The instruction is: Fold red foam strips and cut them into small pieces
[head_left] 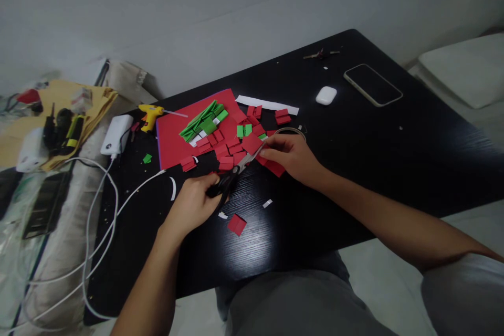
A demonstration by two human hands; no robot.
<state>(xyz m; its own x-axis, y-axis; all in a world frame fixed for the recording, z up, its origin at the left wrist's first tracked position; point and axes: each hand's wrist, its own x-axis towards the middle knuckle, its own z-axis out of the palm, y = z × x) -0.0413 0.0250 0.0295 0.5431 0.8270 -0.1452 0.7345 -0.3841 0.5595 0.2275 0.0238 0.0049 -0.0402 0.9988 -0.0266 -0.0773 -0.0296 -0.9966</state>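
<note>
My left hand (197, 203) is closed round the black handles of a pair of scissors (235, 172), whose blades point up and right. My right hand (289, 155) pinches a piece of red paper (274, 167) at the blade tips. Several small red paper pieces (230, 146) lie scattered just beyond the scissors, partly on a large red sheet (175, 139). Folded green strips (202, 122) rest on that sheet. One loose red square (237, 224) lies on the black table (354, 189) close to my left hand.
A yellow glue gun (151, 114), a white power bank (116, 134) and white cables (100, 210) sit at the left. A white paper strip (268, 104), earbuds case (326, 95), phone (373, 84) and keys (321, 54) lie farther back. Clutter on yellow cloth (59, 115) fills the far left.
</note>
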